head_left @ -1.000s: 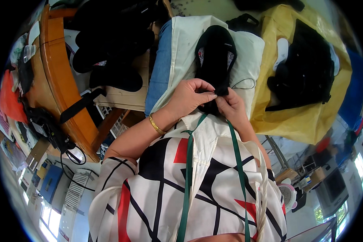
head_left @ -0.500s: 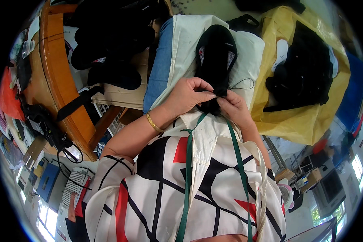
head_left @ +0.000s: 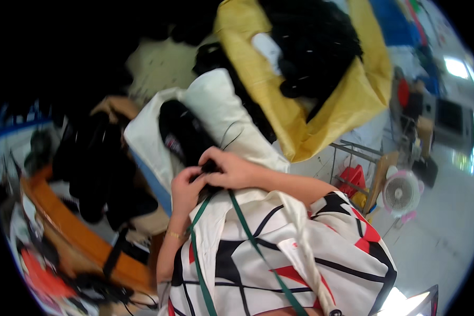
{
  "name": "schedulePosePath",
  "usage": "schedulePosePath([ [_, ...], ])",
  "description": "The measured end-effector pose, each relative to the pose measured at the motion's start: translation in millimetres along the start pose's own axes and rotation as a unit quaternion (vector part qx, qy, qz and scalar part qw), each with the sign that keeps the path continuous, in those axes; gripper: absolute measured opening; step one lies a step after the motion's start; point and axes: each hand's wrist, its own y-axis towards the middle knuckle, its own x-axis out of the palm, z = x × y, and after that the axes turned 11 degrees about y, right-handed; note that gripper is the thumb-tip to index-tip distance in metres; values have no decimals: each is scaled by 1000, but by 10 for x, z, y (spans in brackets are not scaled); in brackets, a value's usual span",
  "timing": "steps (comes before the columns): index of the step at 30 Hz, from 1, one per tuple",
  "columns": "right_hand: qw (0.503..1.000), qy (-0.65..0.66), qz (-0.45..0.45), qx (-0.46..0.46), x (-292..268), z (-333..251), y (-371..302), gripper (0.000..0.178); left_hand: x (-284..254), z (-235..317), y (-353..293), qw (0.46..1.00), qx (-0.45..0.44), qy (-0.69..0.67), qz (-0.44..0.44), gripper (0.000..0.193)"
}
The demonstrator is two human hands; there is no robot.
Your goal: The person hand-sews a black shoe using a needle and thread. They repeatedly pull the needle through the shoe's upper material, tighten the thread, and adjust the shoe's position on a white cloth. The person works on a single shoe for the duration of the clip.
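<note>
Black shoe (head_left: 180, 128), hands (head_left: 233, 171) tog. at nr end

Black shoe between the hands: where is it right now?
In the head view, left of centre: the black shoe lies on the white cloth, its near end at the left hand and right hand.

Person's left-hand grip (head_left: 186, 194) and right-hand grip (head_left: 230, 169) close together, fingers curled, pinching; left forearm (head_left: 169, 255) pointing far, right forearm (head_left: 287, 181) slanting in from right.
</note>
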Motion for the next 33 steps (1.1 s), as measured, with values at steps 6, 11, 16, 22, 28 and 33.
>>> schedulePosePath([
  [6, 999, 35, -1, 26, -336, -314, -57, 25, 70, -128, 36, 990, -6, -135, -26, 15],
  [11, 928, -351, 5, -126, -424, -284, 68, 23, 163, -98, -21, 983, 27, -182, -29, 16],
  [16, 948, -260, 18, -183, -276, 82, 265, 21, 26, 207, -174, 990, 7, -139, -36, 12],
  [22, 991, -61, 35, -113, -122, 306, 121, 17, -104, 308, -140, 977, 148, 155, 10, 18],
  [28, 985, -93, 30, -140, -218, -113, -33, 11, -26, 270, -157, 1000, 25, -5, 1, 18],
  [33, 938, -223, 37, -262, -109, -53, -6, 8, -7, 243, -181, 999, 33, 8, 18, 17],
])
